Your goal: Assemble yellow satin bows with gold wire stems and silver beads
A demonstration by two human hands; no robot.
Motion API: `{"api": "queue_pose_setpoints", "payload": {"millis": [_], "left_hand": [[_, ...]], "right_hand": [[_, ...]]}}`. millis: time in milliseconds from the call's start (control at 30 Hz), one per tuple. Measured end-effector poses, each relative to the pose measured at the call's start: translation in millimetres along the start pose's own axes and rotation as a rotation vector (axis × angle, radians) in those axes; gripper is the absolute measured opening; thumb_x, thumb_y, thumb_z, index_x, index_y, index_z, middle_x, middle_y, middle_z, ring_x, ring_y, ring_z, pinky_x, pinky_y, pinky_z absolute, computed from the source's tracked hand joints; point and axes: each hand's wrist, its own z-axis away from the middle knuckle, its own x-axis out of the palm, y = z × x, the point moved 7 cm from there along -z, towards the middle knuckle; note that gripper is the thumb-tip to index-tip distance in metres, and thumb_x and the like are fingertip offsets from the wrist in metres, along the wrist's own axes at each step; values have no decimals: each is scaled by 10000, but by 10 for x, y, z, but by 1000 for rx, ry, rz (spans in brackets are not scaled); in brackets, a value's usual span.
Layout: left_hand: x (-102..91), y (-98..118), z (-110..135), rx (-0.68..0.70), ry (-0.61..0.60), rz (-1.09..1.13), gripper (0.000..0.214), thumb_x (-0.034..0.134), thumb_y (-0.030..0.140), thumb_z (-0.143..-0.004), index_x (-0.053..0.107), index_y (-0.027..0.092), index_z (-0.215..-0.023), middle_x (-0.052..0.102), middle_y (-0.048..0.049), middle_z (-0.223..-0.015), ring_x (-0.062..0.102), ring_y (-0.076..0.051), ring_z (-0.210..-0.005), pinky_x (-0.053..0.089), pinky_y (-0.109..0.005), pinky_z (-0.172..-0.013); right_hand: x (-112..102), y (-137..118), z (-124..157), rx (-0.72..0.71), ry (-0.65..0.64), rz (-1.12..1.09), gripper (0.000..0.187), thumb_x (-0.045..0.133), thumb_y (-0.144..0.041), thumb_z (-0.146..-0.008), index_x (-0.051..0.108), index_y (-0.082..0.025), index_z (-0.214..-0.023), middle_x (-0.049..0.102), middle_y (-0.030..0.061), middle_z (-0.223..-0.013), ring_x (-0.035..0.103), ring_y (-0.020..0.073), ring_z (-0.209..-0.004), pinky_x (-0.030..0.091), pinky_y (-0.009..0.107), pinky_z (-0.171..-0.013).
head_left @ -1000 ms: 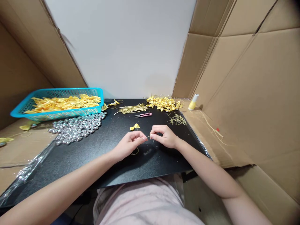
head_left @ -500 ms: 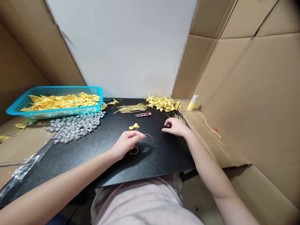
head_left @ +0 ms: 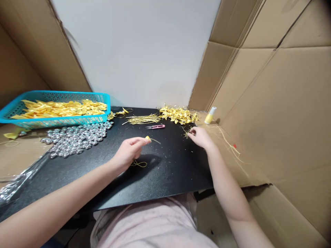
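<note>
Left hand: you pinch a gold cord, mid-table
Yellow bow: at those fingertips, mostly hidden; whether you grip it, can't tell
Right hand: your fingers curl at the scraps, right; grip unclear
Snips: far of your left hand

Centre: yellow shiny fabric piece is partly hidden by left hand, outline unclear. Right of centre: right hand partly covers thin gold-coloured scraps. Left edge clips turquoise perforated plastic basket.
</note>
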Motion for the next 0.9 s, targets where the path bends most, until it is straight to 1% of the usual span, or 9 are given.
{"api": "queue_pose_setpoints", "payload": {"millis": [133,200,267,367,467,533,667,733,900], "left_hand": [[-221,229,-51,58,105,105,283,772,343,-553,667,142,-722,248,124,-390,163,-28,-377,114,-199,-390],[-276,293,-68,83,124,133,270,767,333,-557,662,146,-721,241,128,-388,158,-27,-374,112,-196,-389],[-278,304,-76,91,123,139,271,770,333,-556,660,144,-717,244,128,-386,159,-28,-373,112,-196,-386],[-197,226,-75,58,81,107,291,783,346,-557,665,134,-718,257,126,-386,169,-29,-376,118,-195,-384],[-96,119,-60,21,16,78,326,800,377,-562,673,126,-728,260,126,-388,164,-28,-381,112,-193,-383],[-58,70,-45,8,-19,74,351,810,404,-566,676,125,-733,263,125,-391,155,-25,-384,102,-191,-384],[-8,38,-18,-9,-100,86,394,828,454,-569,673,129,-730,265,121,-403,144,-23,-393,92,-188,-385],[24,38,-7,-11,-144,98,407,831,469,-576,673,130,-738,261,120,-415,145,-24,-402,93,-185,-388],[111,25,15,-20,-234,136,397,819,467,-620,676,131,-778,238,118,-461,143,-30,-433,108,-173,-398]], "right_hand": [[-30,-6,-18,-20,100,-41,131,565,-223,-844,682,-169,-867,705,80,-919,633,198,-839,461,312,-773],[2,-101,-1,-65,133,-68,145,572,-233,-846,684,-168,-911,696,81,-957,629,201,-865,467,318,-787],[96,-299,15,-143,139,-67,197,579,-264,-856,682,-164,-991,683,96,-1025,618,221,-930,467,346,-830],[365,-749,-19,-324,59,43,361,581,-349,-877,626,-170,-1187,633,128,-1180,552,283,-1094,430,428,-917],[613,-1150,-183,-467,13,138,508,578,-404,-886,527,-162,-1329,549,152,-1306,462,326,-1195,374,493,-962],[740,-1294,-357,-484,-31,109,483,600,-419,-875,561,-172,-1288,515,145,-1343,422,332,-1224,347,500,-971],[868,-1395,-614,-490,-82,-14,230,602,-380,-890,671,-202,-1018,568,94,-1239,435,268,-1184,333,445,-952],[893,-1400,-648,-496,-84,-29,185,603,-360,-893,663,-191,-938,584,86,-1182,445,245,-1150,330,424,-939],[914,-1363,-624,-467,-67,-84,114,605,-257,-892,607,-156,-839,597,101,-1069,465,245,-1074,332,419,-907]]}}
